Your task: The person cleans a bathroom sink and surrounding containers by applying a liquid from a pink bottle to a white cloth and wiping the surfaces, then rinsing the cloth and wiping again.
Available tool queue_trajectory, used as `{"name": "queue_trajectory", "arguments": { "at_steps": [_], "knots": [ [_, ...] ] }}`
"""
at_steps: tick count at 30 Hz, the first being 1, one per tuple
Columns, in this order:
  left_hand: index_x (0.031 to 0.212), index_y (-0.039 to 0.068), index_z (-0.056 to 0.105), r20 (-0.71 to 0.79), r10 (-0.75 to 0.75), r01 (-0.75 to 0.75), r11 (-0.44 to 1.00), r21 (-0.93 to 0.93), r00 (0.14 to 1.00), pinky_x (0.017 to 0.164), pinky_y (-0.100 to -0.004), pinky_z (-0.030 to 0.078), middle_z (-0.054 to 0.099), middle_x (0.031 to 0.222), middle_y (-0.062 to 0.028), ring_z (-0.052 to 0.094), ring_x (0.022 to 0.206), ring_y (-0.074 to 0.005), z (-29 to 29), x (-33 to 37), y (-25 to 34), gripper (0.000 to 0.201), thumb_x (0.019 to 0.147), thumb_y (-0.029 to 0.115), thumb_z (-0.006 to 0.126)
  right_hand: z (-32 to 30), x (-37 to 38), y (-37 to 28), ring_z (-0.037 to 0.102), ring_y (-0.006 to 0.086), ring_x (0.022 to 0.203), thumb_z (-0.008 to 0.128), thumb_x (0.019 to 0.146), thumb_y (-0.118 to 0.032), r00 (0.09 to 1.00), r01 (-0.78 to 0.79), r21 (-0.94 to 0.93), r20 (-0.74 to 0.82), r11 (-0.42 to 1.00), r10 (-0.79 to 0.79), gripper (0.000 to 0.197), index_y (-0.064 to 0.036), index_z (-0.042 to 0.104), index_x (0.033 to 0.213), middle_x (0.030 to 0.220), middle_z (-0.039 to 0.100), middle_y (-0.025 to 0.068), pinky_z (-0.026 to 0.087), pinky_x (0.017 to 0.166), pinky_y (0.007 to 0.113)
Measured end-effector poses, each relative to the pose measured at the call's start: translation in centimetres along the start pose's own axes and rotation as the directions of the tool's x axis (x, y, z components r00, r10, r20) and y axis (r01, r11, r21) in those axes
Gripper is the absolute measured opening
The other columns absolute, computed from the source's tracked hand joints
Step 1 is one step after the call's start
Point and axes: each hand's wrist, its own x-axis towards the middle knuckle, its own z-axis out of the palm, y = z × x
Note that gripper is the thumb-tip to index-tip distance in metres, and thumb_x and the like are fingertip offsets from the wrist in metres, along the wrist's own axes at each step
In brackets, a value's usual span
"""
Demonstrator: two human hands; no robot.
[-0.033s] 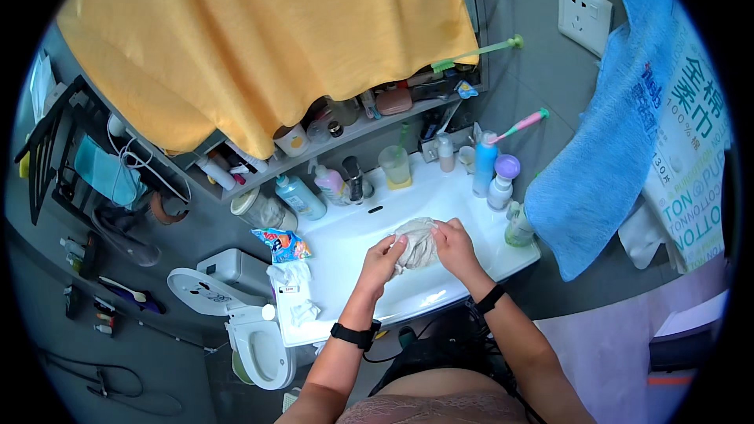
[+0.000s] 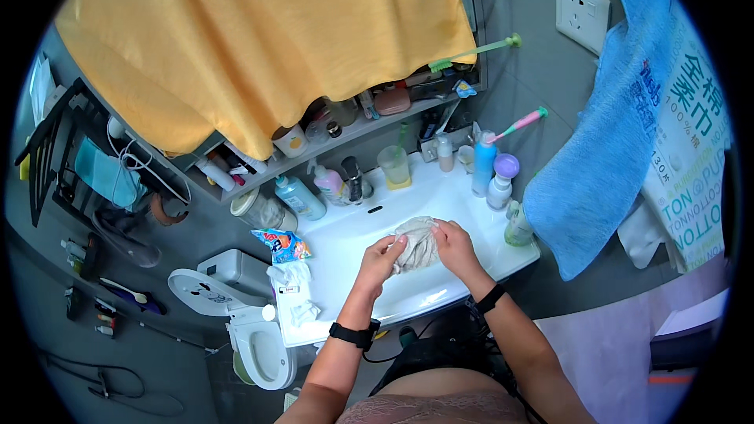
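Observation:
A crumpled pale grey-beige cloth (image 2: pixel 416 245) is held between my two hands over the white washbasin (image 2: pixel 345 267). My left hand (image 2: pixel 381 261) pinches its left edge, thumb on top. At the upper right edge of the cloth, my right hand (image 2: pixel 454 245) grips it with bent fingers. The cloth hangs bunched and wrinkled between them, low over the basin. Whether its underside touches the basin cannot be seen. Behind the cloth stands the dark tap (image 2: pixel 354 177).
Along the basin's back stand a blue pump bottle (image 2: pixel 300 198), a cup (image 2: pixel 394 165) and a blue can (image 2: pixel 484 169). A snack-like colourful packet (image 2: pixel 281 245) and tissues (image 2: pixel 290 273) lie left. A blue towel (image 2: pixel 597 180) hangs right; a toilet (image 2: pixel 263 349) stands lower left.

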Motion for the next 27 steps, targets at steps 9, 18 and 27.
{"name": "queue_trajectory", "arguments": {
  "at_steps": [9,18,27],
  "knots": [
    [0.138,0.01,0.085,-0.002,-0.115,0.115,0.992,-0.047,0.993,0.084,-0.0365,0.057,0.07,0.111,0.002,0.067,0.094,-0.0145,2.4,9.0,1.4,0.048,0.132,0.058,0.085,-0.5,5.9,5.4,0.086,0.0157,0.114,0.065,0.143,-0.026,0.893,-0.45,0.429,0.21,0.783,0.399,0.037,-0.0001,0.089,0.155,0.123,0.091,0.006,0.073,0.106,0.039],
    [0.165,0.005,0.084,0.289,-0.174,0.237,0.951,-0.197,0.941,0.112,-0.0425,0.074,0.092,0.146,-0.008,0.089,0.127,-0.0211,2.7,19.2,1.5,0.05,0.144,0.047,0.067,2.4,13.8,5.1,0.072,0.0262,0.155,0.082,0.136,-0.049,0.859,-0.501,0.465,0.371,0.73,0.353,0.05,-0.0162,0.077,0.174,0.167,0.073,0.0128,0.065,0.127,0.047],
    [0.166,0.004,0.082,0.267,-0.051,-0.003,0.98,0.199,0.962,0.103,-0.0427,0.071,0.09,0.136,-0.0126,0.088,0.119,-0.028,0.6,42.1,7.4,0.066,0.123,0.054,0.091,6.8,23.8,11.0,0.081,0.0245,0.153,0.072,0.143,-0.036,0.724,-0.508,0.86,0.397,0.047,0.564,0.043,-0.0117,0.064,0.177,0.164,0.08,0.0097,0.07,0.131,0.048]
  ]
}}
